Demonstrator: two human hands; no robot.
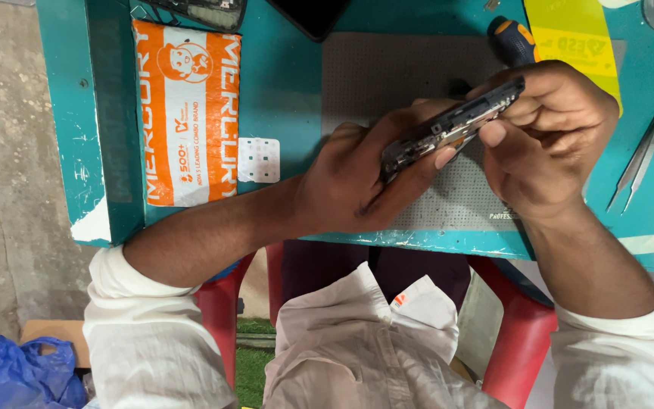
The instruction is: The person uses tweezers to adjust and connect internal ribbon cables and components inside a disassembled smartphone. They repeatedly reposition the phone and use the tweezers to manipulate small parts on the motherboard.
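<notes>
My left hand (pixel 350 182) and right hand (pixel 546 140) both pinch the phone frame (pixel 452 129) edge-on, fingers curled shut around it, just above the grey mat (pixel 387 72). Beyond: screwdriver (pixel 512 39), yellow sheet (pixel 573 34). Tweezers (pixel 649 144) right, orange pouch (pixel 187 113) left.

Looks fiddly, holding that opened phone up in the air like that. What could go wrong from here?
The opened phone is held edge-on above the grey work mat by both hands, left hand and right hand; a slip might drop it onto the table. Fingertips press near its exposed insides, which could perhaps be bent or smudged. The tweezers lie near the right wrist and might get knocked.
</notes>
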